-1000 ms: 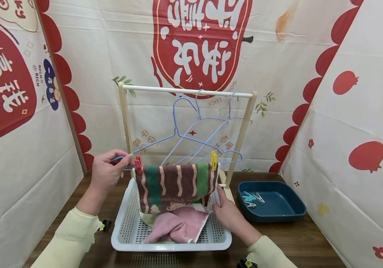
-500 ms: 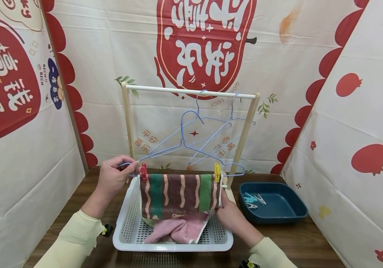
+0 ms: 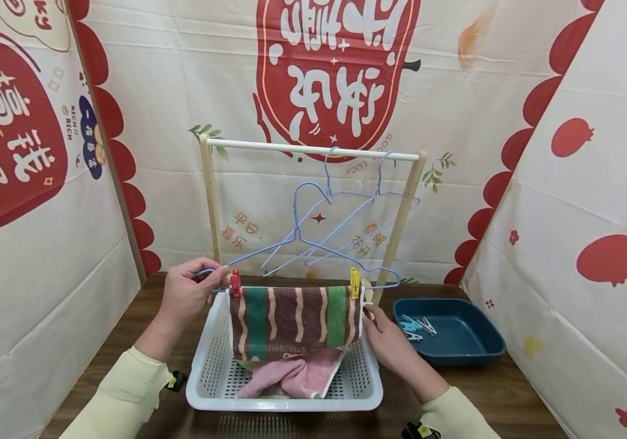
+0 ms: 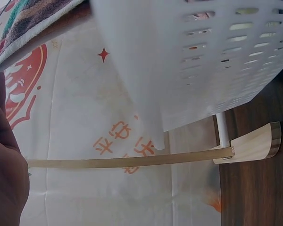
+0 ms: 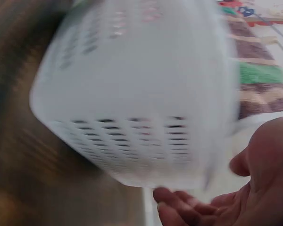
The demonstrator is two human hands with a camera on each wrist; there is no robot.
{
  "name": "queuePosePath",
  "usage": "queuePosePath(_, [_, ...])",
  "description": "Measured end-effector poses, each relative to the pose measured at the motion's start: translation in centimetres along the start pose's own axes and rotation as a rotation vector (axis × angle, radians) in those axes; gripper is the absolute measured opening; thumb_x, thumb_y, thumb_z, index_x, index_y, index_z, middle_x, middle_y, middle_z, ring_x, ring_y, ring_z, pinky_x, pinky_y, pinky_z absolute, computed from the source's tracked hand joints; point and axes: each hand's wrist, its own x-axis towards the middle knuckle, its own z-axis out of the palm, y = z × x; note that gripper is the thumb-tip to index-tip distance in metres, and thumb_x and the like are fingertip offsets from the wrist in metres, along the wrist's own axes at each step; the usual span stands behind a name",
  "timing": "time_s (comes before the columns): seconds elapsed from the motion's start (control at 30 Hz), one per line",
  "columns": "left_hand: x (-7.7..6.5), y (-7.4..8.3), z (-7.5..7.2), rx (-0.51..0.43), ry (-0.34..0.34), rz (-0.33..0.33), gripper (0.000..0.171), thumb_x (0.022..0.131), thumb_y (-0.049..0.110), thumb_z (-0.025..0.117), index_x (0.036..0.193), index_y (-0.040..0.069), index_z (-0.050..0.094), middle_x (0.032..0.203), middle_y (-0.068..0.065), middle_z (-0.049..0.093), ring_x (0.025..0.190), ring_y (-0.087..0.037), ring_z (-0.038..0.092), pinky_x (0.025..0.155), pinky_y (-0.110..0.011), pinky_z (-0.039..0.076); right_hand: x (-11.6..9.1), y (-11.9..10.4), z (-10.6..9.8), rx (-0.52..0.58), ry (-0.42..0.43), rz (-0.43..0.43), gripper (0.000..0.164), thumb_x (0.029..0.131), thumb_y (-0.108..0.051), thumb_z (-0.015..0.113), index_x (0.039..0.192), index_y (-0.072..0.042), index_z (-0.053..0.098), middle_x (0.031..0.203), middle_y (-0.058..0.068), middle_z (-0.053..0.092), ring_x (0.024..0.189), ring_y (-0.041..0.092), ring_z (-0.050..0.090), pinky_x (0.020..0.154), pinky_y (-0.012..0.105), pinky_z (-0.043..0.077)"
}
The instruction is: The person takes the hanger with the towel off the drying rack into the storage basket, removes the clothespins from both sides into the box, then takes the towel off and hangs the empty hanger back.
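Observation:
My left hand (image 3: 184, 292) pinches the left end of a blue wire hanger (image 3: 341, 252), with its hook up, in front of the rack. A brown towel (image 3: 286, 320) with green stripes hangs over its bottom bar. A red clothespin (image 3: 235, 285) fastens the towel's left corner and a yellow clothespin (image 3: 355, 283) its right. My right hand (image 3: 393, 344) is beside the towel's right edge, outside the basket; in the right wrist view its thumb and fingers are spread apart with nothing between them. Below the towel, a pink cloth (image 3: 291, 375) lies in the white basket (image 3: 286, 404).
A rack with a white rod (image 3: 313, 148) and wooden posts (image 3: 401, 225) stands behind the basket. Blue hangers (image 3: 379, 189) hang from its right half. A dark blue tray (image 3: 462, 353) at the right holds several clothespins (image 3: 410, 323). Printed cloth walls (image 3: 154, 91) surround the brown table.
The hanger and towel have come down slightly and the towel hangs straighter. My right hand has drawn away from the towel's right edge, moving a little to the right.

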Motion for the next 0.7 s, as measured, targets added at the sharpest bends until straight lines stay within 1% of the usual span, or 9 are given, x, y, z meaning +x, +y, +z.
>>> queuePosePath(0.03, [0.0, 0.0, 0.0, 0.001, 0.002, -0.003, 0.005, 0.101, 0.001, 0.080, 0.101, -0.003, 0.078, 0.085, -0.005, 0.077, 0.065, -0.031, 0.064, 0.053, -0.023, 0.057, -0.2, -0.3, -0.6, -0.017, 0.014, 0.013, 0.054, 0.120, -0.035, 0.045, 0.164, -0.004, 0.045, 0.140, 0.027, 0.067, 0.118, 0.040, 0.070, 0.096, 0.061, 0.061])
queuePosePath(0.1, [0.0, 0.1, 0.1, -0.001, 0.003, -0.007, 0.005, 0.101, 0.001, 0.080, 0.101, -0.004, 0.078, 0.085, -0.005, 0.078, 0.066, -0.029, 0.066, 0.054, -0.024, 0.058, -0.7, -1.0, -1.9, -0.059, 0.058, 0.016, 0.045, 0.118, -0.028, 0.050, 0.153, -0.001, 0.058, 0.117, 0.019, 0.072, 0.095, 0.030, 0.069, 0.077, 0.050, 0.062])
queuePosePath(0.17, [0.0, 0.3, 0.2, -0.001, 0.002, -0.008, 0.005, 0.100, 0.000, 0.081, 0.100, -0.004, 0.078, 0.085, -0.005, 0.078, 0.067, -0.026, 0.068, 0.055, -0.025, 0.059, -1.5, -1.8, -3.2, -0.104, 0.110, -0.004, 0.036, 0.117, -0.025, 0.056, 0.141, -0.001, 0.067, 0.104, 0.012, 0.072, 0.083, 0.025, 0.063, 0.068, 0.042, 0.058])
queuePosePath(0.2, [0.0, 0.3, 0.2, -0.002, 0.002, -0.008, 0.005, 0.100, 0.000, 0.081, 0.100, -0.004, 0.078, 0.085, -0.005, 0.078, 0.067, -0.024, 0.069, 0.055, -0.025, 0.059, -1.9, -2.2, -3.8, -0.122, 0.139, -0.023, 0.032, 0.115, -0.024, 0.058, 0.136, -0.002, 0.070, 0.101, 0.010, 0.072, 0.080, 0.025, 0.062, 0.066, 0.040, 0.058])
queuePosePath(0.33, [0.1, 0.7, 0.4, -0.004, 0.006, -0.002, 0.006, 0.100, -0.002, 0.081, 0.100, -0.007, 0.077, 0.084, -0.007, 0.078, 0.067, -0.021, 0.070, 0.054, -0.024, 0.059, -3.5, -4.2, -5.4, -0.209, 0.297, -0.206, 0.023, 0.109, -0.019, 0.071, 0.129, -0.007, 0.073, 0.110, 0.008, 0.073, 0.090, 0.024, 0.064, 0.078, 0.042, 0.065])
queuePosePath(0.4, [0.2, 0.9, 0.5, -0.003, 0.009, 0.000, 0.006, 0.099, -0.003, 0.080, 0.099, -0.008, 0.077, 0.084, -0.008, 0.078, 0.066, -0.019, 0.070, 0.053, -0.023, 0.058, -3.9, -5.0, -5.6, -0.234, 0.370, -0.325, 0.026, 0.106, -0.015, 0.076, 0.130, -0.008, 0.072, 0.111, 0.008, 0.071, 0.092, 0.025, 0.064, 0.079, 0.043, 0.066])
queuePosePath(0.5, [0.2, 1.0, 0.5, -0.003, 0.007, 0.001, 0.007, 0.099, -0.003, 0.080, 0.099, -0.010, 0.076, 0.083, -0.010, 0.078, 0.066, -0.016, 0.070, 0.052, -0.024, 0.058, -4.0, -6.0, -5.5, -0.282, 0.469, -0.486, 0.035, 0.101, -0.009, 0.082, 0.134, -0.006, 0.069, 0.110, 0.008, 0.068, 0.091, 0.023, 0.063, 0.076, 0.039, 0.065])
queuePosePath(0.6, [0.2, 0.9, 0.5, -0.002, -0.003, 0.006, 0.011, 0.100, -0.001, 0.081, 0.100, -0.011, 0.076, 0.085, -0.011, 0.078, 0.067, -0.017, 0.070, 0.054, -0.026, 0.059, -3.5, -6.8, -5.3, -0.313, 0.524, -0.583, 0.041, 0.099, -0.008, 0.084, 0.136, -0.004, 0.068, 0.113, 0.010, 0.068, 0.087, 0.019, 0.060, 0.070, 0.036, 0.063])
queuePosePath(0.7, [0.3, 1.0, 0.6, -0.005, -0.006, 0.012, 0.012, 0.101, 0.001, 0.081, 0.100, -0.010, 0.076, 0.085, -0.010, 0.078, 0.068, -0.017, 0.071, 0.055, -0.025, 0.060, -2.9, -7.5, -5.1, -0.334, 0.533, -0.622, 0.045, 0.098, -0.011, 0.086, 0.139, -0.003, 0.068, 0.118, 0.014, 0.068, 0.089, 0.021, 0.061, 0.074, 0.040, 0.065])
